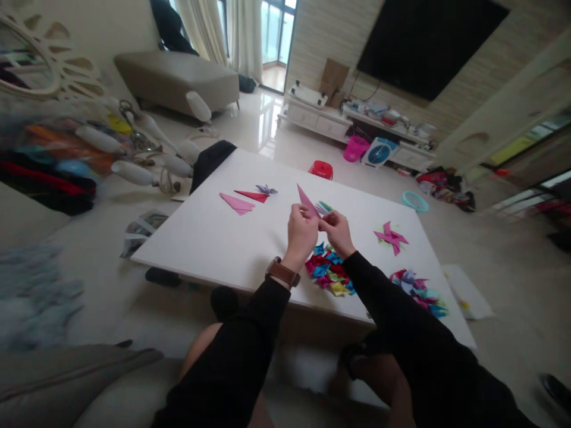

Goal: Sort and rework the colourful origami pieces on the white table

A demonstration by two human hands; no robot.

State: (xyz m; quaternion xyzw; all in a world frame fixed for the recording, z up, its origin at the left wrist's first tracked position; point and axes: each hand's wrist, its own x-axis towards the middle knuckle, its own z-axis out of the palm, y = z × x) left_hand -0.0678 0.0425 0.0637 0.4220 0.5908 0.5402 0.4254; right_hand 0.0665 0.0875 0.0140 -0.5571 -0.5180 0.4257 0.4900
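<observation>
A pink folded paper (306,199) with a long pointed tip is held above the white table (214,244). My left hand (302,230) pinches it from the left, its fingers closed. On its lower right end, the fingers of my right hand (338,232) are closed too. Just behind my hands lie some green and purple folded paper pieces (325,207), partly hidden. Below them is a pile of colourful folded papers (328,272). Toward the left of the table rest a flat pink folded paper (236,204), a red one (253,195) and a purple one (266,189).
A pink star-shaped paper (391,238) and another colourful paper pile (419,290) are on the table's right side. Past the far edge stands a red stool (321,169). White lamp-like fittings (134,172) are near the left edge.
</observation>
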